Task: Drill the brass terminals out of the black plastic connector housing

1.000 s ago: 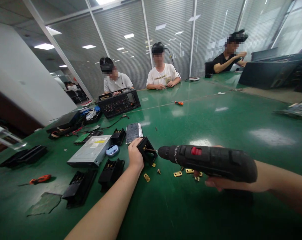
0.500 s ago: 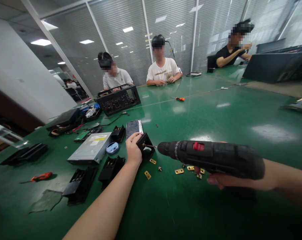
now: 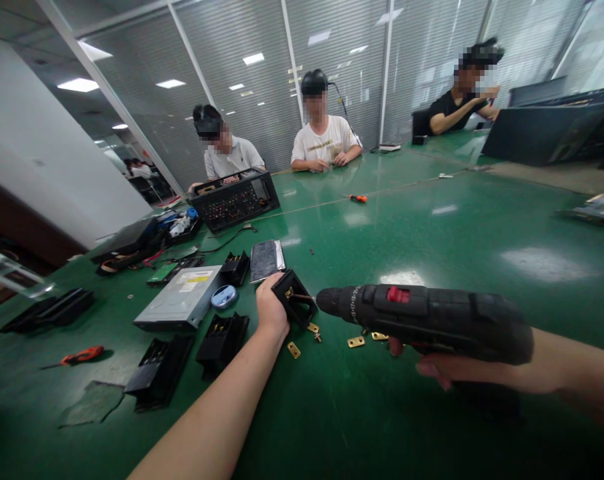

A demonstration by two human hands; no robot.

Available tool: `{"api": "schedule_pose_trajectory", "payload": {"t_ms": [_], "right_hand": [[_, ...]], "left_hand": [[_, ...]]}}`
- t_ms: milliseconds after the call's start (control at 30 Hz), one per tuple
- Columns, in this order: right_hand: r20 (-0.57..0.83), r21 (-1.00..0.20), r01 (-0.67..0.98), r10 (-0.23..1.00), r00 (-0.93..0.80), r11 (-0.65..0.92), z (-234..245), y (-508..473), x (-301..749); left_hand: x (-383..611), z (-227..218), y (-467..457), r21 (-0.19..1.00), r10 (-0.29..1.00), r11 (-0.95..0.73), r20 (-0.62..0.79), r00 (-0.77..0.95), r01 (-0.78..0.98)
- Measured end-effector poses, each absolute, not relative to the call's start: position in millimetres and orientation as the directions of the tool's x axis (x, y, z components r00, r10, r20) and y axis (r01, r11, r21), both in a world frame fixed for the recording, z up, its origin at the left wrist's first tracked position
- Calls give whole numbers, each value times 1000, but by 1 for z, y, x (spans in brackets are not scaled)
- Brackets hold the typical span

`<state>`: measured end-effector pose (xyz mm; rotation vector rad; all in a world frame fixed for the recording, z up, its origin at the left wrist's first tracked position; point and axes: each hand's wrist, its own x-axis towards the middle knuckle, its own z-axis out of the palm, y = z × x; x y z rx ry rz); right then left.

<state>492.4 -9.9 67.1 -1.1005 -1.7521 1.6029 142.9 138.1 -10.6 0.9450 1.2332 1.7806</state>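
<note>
My left hand (image 3: 271, 305) is closed on a black plastic holder (image 3: 302, 312), which it keeps tilted above the table. A small brass piece shows inside the holder. My right hand (image 3: 462, 367) grips a black cordless drill (image 3: 422, 317) with a red switch on top. The drill's long thin bit (image 3: 303, 297) reaches into the holder, its tip at the brass piece. Below lie a brass plate (image 3: 294, 350) with two holes, a small screw (image 3: 318, 338) and another brass plate (image 3: 356, 342). More brass parts are partly hidden behind the drill.
On the left lie a silver disc drive (image 3: 182, 297), more black holders (image 3: 222, 343), a blue round tin (image 3: 225, 297), a phone-like slab (image 3: 265, 260) and an orange screwdriver (image 3: 85, 355). A black case (image 3: 237, 200) stands farther back. Three people sit across the green table (image 3: 382, 427).
My left hand has turned the black holder, so more of its open inside faces me. It sits slightly lower and to the right. The drill has barely shifted, its bit still inside.
</note>
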Motion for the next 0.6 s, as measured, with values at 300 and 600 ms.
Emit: {"api": "schedule_pose_trajectory", "payload": {"t_ms": [300, 600], "right_hand": [[-203, -979, 78, 897, -392, -188, 74, -35, 491], [-177, -984, 85, 940, -291, -159, 64, -62, 467]], "left_hand": [[154, -11, 130, 959, 937, -153, 65, -343, -238], [150, -8, 138, 954, 900, -252, 169, -402, -165]]}}
